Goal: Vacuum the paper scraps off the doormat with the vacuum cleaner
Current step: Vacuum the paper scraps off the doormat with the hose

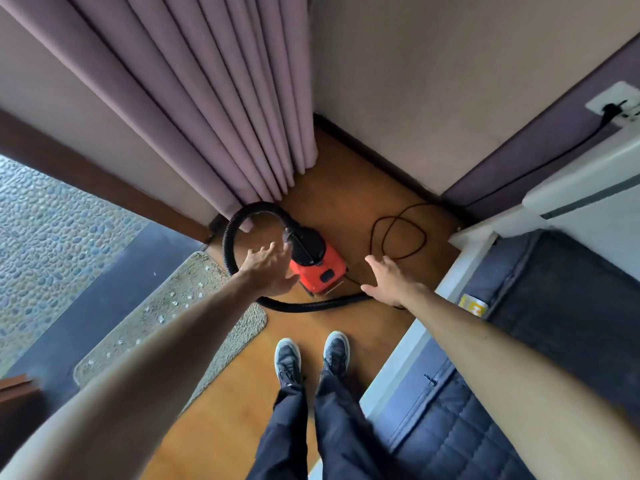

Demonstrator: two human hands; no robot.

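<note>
A small red and black vacuum cleaner [317, 261] stands on the wooden floor in front of my feet. Its black ribbed hose [230, 237] loops from its top round to the left and runs along the floor below it. My left hand [272, 270] reaches out with fingers spread, just left of the vacuum's body and holding nothing. My right hand [391, 280] is stretched out flat to the right of the vacuum, above the hose's far end, also empty. The beige doormat [166, 317] lies on the left, strewn with several small white paper scraps [161, 319].
Mauve curtains [214, 109] hang down behind the vacuum. A black power cord [398, 237] coils on the floor and leads to a wall socket [614, 105]. A bed with a white frame [467, 258] and dark quilt fills the right. Pebbled paving lies beyond the doorway on the left.
</note>
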